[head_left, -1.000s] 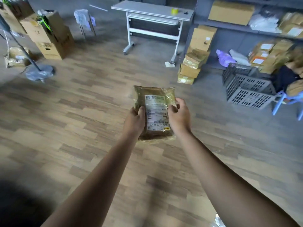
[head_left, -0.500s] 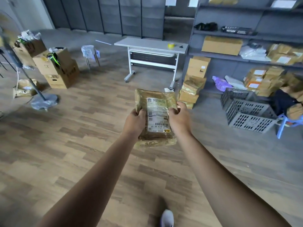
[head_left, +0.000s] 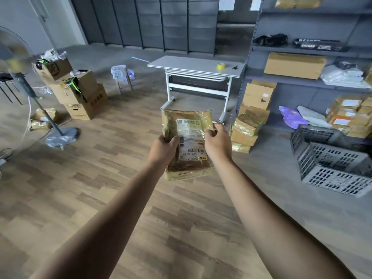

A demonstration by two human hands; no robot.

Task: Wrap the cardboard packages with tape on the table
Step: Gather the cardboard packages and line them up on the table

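Note:
I hold a flat cardboard package (head_left: 187,121) out in front of me, above the wooden floor. It is wrapped in glossy yellowish tape and carries a white shipping label with barcodes. My left hand (head_left: 163,149) grips its left edge, thumb on top. My right hand (head_left: 218,142) grips the right edge, fingers curled over the label side. Farther ahead stands the white table (head_left: 193,66), with a yellow tape roll (head_left: 220,65) and black scissors (head_left: 235,67) on its right end.
A stack of taped packages (head_left: 248,125) sits on the floor by the grey shelving (head_left: 306,82), which holds more boxes. Grey plastic crates (head_left: 332,164) lie at right. Open cardboard boxes (head_left: 80,95), a stool (head_left: 122,75) and a standing fan (head_left: 30,91) are at left.
The view has tilted up and moved forward, so the table and shelves appear nearer and more of the room shows. Both hands keep the same hold on the package.

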